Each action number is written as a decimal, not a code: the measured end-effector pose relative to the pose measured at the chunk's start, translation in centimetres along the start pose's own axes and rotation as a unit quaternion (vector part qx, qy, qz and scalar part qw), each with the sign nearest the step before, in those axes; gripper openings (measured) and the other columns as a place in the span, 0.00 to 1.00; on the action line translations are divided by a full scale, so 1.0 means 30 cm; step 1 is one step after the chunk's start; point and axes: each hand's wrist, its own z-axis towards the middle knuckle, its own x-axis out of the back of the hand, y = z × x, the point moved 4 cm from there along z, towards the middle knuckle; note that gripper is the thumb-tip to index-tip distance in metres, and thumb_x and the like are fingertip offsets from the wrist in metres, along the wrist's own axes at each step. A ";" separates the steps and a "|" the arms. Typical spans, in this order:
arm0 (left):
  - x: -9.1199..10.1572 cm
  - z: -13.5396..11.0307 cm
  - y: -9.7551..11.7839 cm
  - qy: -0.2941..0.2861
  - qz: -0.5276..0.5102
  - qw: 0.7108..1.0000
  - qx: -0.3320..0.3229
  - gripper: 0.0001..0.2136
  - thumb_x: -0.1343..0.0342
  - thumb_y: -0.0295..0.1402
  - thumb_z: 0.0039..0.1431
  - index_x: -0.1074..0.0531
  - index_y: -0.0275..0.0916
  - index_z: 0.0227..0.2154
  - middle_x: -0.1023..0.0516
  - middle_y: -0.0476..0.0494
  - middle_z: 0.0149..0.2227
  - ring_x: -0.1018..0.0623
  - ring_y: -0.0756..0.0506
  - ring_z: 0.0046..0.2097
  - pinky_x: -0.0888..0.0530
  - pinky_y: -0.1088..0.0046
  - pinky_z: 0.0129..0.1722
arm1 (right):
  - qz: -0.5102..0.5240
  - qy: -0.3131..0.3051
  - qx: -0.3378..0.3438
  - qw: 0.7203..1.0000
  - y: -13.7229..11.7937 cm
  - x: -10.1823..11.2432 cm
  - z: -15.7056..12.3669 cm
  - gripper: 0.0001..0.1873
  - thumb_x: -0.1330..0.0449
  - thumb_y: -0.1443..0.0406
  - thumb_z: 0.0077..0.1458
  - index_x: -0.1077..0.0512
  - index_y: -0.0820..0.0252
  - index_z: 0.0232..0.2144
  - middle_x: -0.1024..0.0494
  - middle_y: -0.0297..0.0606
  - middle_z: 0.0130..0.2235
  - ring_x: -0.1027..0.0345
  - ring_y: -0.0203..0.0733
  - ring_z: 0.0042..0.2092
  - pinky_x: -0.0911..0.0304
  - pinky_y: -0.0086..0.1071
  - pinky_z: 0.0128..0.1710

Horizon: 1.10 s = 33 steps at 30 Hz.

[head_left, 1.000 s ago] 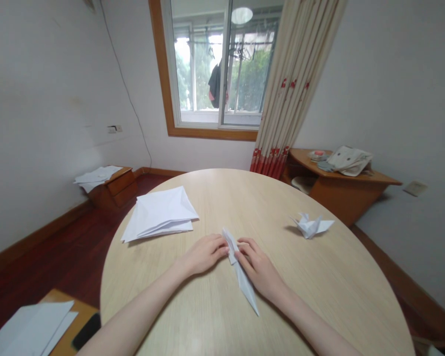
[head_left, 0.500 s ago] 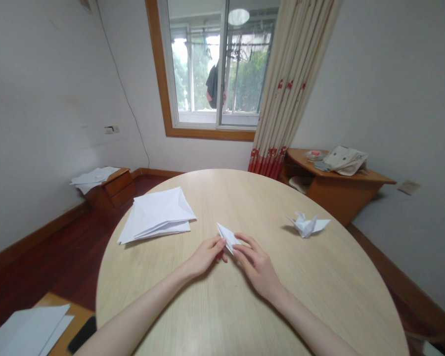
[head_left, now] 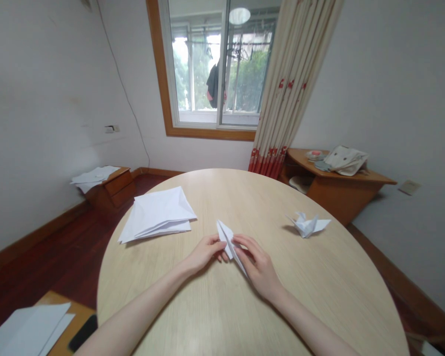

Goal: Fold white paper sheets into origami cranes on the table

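Grip closed on both sides: left hand [head_left: 204, 254] and right hand [head_left: 257, 262] pinch a narrow folded white paper [head_left: 228, 243] between them, just above the pale wood-grain tabletop [head_left: 319, 282]. Thin, crisp sheet; sharp creases, long tapered point. Risk: uneven finger pressure could skew a crease or crumple the tip. Folded paper stack [head_left: 155, 215] lies left; small paper crane [head_left: 307, 225] right.

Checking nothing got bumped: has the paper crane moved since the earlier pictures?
No, the paper crane sits where it was, right of the folded paper stack.
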 end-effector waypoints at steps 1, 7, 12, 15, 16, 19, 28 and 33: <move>-0.002 -0.001 0.000 -0.002 -0.002 1.000 0.002 0.18 0.41 0.44 0.49 0.28 0.31 0.32 0.24 0.43 0.26 0.26 0.50 0.26 0.33 0.75 0.28 | -0.001 -0.006 0.001 1.000 0.000 -0.001 -0.001 0.13 0.48 0.63 0.62 0.27 0.56 0.46 0.25 0.45 0.48 0.32 0.45 0.51 0.34 0.42 0.51; -0.009 -0.009 0.014 -0.003 -0.005 1.000 0.003 0.17 0.35 0.33 0.40 0.28 0.32 0.35 0.26 0.48 0.25 0.28 0.51 0.26 0.34 0.76 0.28 | -0.006 -0.042 0.001 0.999 0.000 0.001 0.000 0.16 0.48 0.63 0.62 0.27 0.54 0.49 0.25 0.44 0.51 0.32 0.46 0.52 0.35 0.44 0.53; -0.010 -0.010 0.017 0.008 0.009 1.000 0.005 0.18 0.34 0.31 0.37 0.28 0.32 0.35 0.27 0.49 0.24 0.31 0.52 0.24 0.37 0.77 0.25 | -0.014 -0.052 0.007 0.999 -0.005 0.003 0.000 0.17 0.49 0.64 0.62 0.27 0.54 0.49 0.25 0.44 0.51 0.31 0.46 0.52 0.35 0.45 0.53; -0.012 -0.009 0.015 0.014 0.000 1.000 0.007 0.19 0.33 0.32 0.37 0.29 0.31 0.34 0.27 0.49 0.25 0.31 0.52 0.25 0.37 0.77 0.26 | -0.019 -0.059 0.015 0.998 -0.009 0.003 0.000 0.16 0.48 0.65 0.61 0.26 0.54 0.49 0.25 0.44 0.51 0.31 0.46 0.52 0.34 0.45 0.52; -0.012 -0.009 0.013 0.015 -0.004 1.000 0.009 0.19 0.33 0.32 0.37 0.29 0.32 0.33 0.26 0.48 0.25 0.30 0.52 0.25 0.36 0.77 0.26 | -0.019 -0.064 0.020 0.998 -0.011 0.003 0.000 0.16 0.48 0.65 0.61 0.26 0.54 0.49 0.25 0.44 0.51 0.31 0.46 0.52 0.34 0.45 0.52; -0.012 -0.007 0.009 0.020 -0.017 1.000 0.017 0.18 0.32 0.33 0.36 0.29 0.32 0.31 0.27 0.48 0.24 0.30 0.52 0.25 0.36 0.76 0.26 | -0.023 -0.080 0.038 0.996 -0.018 0.003 -0.001 0.17 0.47 0.66 0.60 0.26 0.54 0.49 0.25 0.44 0.52 0.31 0.47 0.53 0.34 0.45 0.52; -0.012 -0.015 0.024 0.012 -0.006 1.000 0.014 0.16 0.34 0.38 0.40 0.26 0.32 0.30 0.27 0.48 0.24 0.31 0.52 0.25 0.37 0.76 0.26 | -0.051 -0.058 0.070 0.995 -0.032 0.010 -0.005 0.10 0.48 0.69 0.58 0.27 0.58 0.37 0.24 0.48 0.48 0.30 0.46 0.51 0.32 0.42 0.50; -0.007 -0.025 0.039 0.002 -0.002 1.000 0.008 0.15 0.36 0.40 0.42 0.25 0.33 0.29 0.28 0.47 0.24 0.32 0.51 0.27 0.37 0.75 0.30 | -0.076 -0.031 0.086 0.993 -0.026 0.015 -0.003 0.09 0.49 0.70 0.58 0.29 0.58 0.35 0.24 0.48 0.46 0.29 0.46 0.50 0.31 0.42 0.48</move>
